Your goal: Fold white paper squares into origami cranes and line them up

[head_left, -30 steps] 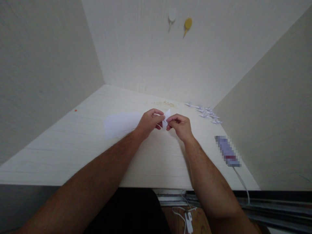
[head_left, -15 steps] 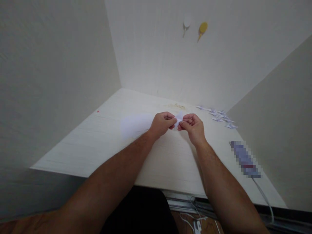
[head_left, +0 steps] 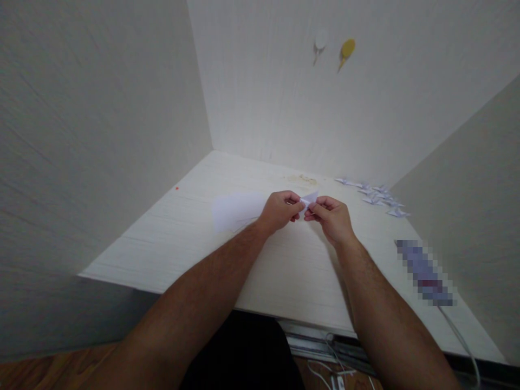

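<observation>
Between my two hands is a small folded piece of white paper (head_left: 310,197), held just above the table. My left hand (head_left: 282,210) pinches its left side between thumb and fingers. On the other side, my right hand (head_left: 333,216) is closed on the paper's right part, thumb against the fingertips. A pointed flap of the paper sticks up between the hands; the rest is hidden by my fingers. White paper sheets (head_left: 233,210) lie on the table to the left, partly behind my left wrist.
Several folded white paper cranes (head_left: 374,195) are grouped at the table's back right. A blurred-out flat device (head_left: 424,273) with a white cable (head_left: 459,338) lies near the right edge. Walls enclose the white table (head_left: 284,271). A yellow hook (head_left: 348,50) and a white hook (head_left: 320,41) hang on the back wall.
The whole view has shifted slightly, so everything sits further right. The paper between my fingers has turned a little, and its pointed flap now shows more clearly. Both hands keep their hold.
</observation>
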A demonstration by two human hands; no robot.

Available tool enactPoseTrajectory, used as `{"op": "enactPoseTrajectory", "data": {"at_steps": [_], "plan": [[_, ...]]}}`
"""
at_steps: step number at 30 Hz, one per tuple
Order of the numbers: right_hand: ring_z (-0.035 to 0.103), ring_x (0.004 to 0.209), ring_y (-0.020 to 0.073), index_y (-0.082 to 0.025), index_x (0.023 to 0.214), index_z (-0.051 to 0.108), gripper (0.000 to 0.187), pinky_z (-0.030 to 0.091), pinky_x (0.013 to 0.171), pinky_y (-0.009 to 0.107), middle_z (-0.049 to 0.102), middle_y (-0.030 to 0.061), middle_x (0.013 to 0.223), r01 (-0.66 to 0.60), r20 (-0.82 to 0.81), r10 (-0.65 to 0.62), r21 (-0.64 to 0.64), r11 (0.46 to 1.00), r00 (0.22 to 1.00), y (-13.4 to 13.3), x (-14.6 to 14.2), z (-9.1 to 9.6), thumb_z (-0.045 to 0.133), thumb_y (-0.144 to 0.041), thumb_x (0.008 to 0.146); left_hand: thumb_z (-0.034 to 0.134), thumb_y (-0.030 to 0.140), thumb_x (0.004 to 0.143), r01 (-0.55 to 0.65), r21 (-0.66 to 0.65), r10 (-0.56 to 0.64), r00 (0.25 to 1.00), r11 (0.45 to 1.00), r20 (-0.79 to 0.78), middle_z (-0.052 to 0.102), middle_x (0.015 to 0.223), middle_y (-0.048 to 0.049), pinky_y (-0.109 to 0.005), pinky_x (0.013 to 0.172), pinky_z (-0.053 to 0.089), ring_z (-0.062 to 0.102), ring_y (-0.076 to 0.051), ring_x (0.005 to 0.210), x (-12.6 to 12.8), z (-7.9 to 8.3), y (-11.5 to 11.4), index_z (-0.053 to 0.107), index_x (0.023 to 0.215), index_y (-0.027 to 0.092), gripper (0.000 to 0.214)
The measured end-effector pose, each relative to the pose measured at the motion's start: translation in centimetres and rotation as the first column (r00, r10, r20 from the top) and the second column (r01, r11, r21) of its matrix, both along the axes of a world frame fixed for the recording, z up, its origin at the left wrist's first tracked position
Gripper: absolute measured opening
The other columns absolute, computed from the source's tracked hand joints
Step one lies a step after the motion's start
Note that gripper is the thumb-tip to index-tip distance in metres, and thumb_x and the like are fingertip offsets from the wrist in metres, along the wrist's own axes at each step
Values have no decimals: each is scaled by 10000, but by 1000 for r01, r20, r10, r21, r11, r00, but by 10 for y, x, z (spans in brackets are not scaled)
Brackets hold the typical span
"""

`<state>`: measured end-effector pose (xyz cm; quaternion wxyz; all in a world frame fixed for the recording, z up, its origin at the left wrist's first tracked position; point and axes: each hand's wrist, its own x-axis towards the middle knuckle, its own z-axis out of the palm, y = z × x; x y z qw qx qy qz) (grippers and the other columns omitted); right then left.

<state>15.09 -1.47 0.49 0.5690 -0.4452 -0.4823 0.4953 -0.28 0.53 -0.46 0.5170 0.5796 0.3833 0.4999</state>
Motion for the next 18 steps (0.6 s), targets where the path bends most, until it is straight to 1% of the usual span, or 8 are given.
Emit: {"op": "enactPoseTrajectory", "data": {"at_steps": [6,11,18], "plan": [[652,533,132,-159,665,655,269,588,544,242,691,24,586,-12,-22,11,-44,999,1000,-1,0,3,863,-290,555,676,168,726,4,-5,-4,1000,1000,3,607,540,12,-195,443,457,554,-82,446,1,0,-1,625,737,123,68],[663,537,134,-150,662,669,259,593,556,237,698,34,596,-47,-1,47,-53,997,999,-1,3,2,867,-280,558,674,162,717,11,14,-11,1000,1000,-9,598,527,19,-185,429,424,530,-74,434,0,0,0,627,725,123,62],[666,529,147,-149,674,672,271,598,541,256,695,33,595,-12,43,14,-59,998,999,0,1,1,868,-293,554,664,186,716,-4,18,4,1000,1000,-31,608,533,7,-194,440,414,536,-83,444,-1,0,-1,634,722,126,67]]}}
